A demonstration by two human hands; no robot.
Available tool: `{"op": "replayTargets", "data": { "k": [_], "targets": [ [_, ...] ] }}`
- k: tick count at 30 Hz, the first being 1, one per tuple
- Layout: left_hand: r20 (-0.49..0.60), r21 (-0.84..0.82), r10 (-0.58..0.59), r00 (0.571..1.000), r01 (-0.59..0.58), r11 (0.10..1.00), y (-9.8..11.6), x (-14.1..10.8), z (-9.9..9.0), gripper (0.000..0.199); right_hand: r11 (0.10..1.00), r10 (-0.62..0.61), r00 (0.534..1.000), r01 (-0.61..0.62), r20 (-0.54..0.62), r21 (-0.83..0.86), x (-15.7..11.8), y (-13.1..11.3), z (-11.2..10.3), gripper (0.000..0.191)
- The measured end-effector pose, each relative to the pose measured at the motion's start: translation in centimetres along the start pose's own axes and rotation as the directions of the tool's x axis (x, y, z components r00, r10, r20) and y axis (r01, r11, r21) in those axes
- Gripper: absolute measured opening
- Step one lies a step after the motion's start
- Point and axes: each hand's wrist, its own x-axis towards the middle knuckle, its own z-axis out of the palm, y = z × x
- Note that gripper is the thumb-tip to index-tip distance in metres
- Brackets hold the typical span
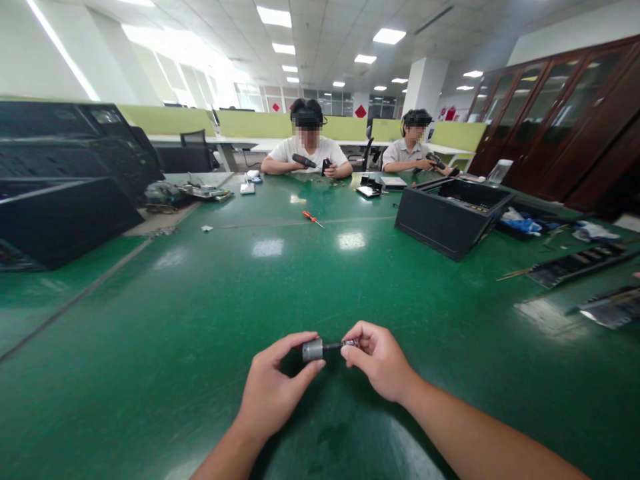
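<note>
Low in the middle of the head view, a small grey metal cylinder (313, 350) that looks like a little motor lies level above the green table. My left hand (275, 380) pinches it between thumb and fingers. From its right end runs a thin dark rod (331, 347). The thumb and fingers of my right hand (380, 360) close round a small shiny metal piece (351, 343) at the rod's far end. My right fingertips cover part of that piece, so its exact kind does not show.
An orange-handled screwdriver (311, 217) lies farther out on the green table (225, 293). Black computer cases stand at left (65, 220) and right (450, 217), with circuit parts (580, 263) beyond. Across the table, one person (307, 150) holds a power driver; another person (410, 150) sits to the right.
</note>
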Motion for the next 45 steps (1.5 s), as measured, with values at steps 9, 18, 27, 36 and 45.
{"op": "replayTargets", "data": {
  "k": [9, 18, 27, 36, 45],
  "targets": [
    [0.009, -0.009, -0.026, 1.0, 0.026, 1.0, 0.04, 0.01, 0.08, 0.029, 1.0, -0.004, 1.0, 0.005, -0.021, 0.017, 0.05, 0.04, -0.1, 0.012],
    [0.005, -0.01, -0.008, 1.0, 0.008, 1.0, 0.12, 0.0, -0.04, 0.028, 1.0, -0.011, 0.999, 0.012, -0.048, 0.013, -0.02, -0.14, -0.02, 0.013],
    [-0.042, -0.021, 0.052, 0.998, -0.053, 0.998, -0.44, 0.3, 0.35, 0.027, 0.999, -0.044, 0.997, 0.044, -0.067, 0.001, -0.03, -0.19, -0.13, 0.013],
    [-0.058, -0.055, 0.06, 0.997, -0.063, 0.996, -0.77, 0.13, 0.38, 0.022, 0.999, -0.038, 0.996, 0.039, -0.075, 0.012, -0.01, -0.25, -0.08, 0.014],
    [-0.066, -0.059, 0.087, 0.994, -0.091, 0.994, -0.64, 0.25, 0.33, 0.018, 0.999, -0.022, 0.997, 0.024, -0.074, 0.027, 0.0, -0.23, -0.04, 0.014]
  ]
}}
